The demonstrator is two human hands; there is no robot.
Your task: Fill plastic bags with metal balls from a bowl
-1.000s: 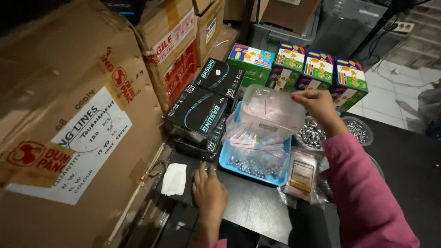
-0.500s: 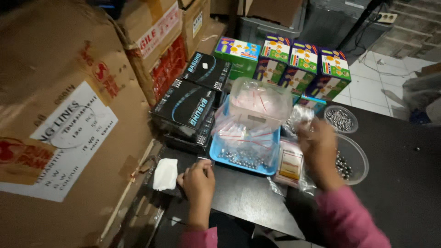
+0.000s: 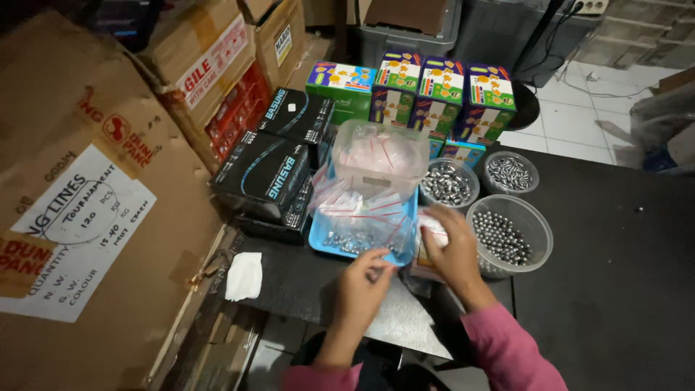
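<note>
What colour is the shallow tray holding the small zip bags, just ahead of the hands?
Light blue; the tray shows best in the head view, its only view.

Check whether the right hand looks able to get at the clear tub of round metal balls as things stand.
Probably yes. The right hand lies right beside the clear tub of round metal balls, whose open top has nothing over it. The hand seems to hold a small packet, which may hamper a grasp.

Behind the blue tray (image 3: pixel 322 242): three round clear tubs of metal beads (image 3: pixel 507 235); four colourful boxes (image 3: pixel 441 90); two black boxes (image 3: pixel 264 174); one clear bag-filled container (image 3: pixel 380 156).
</note>
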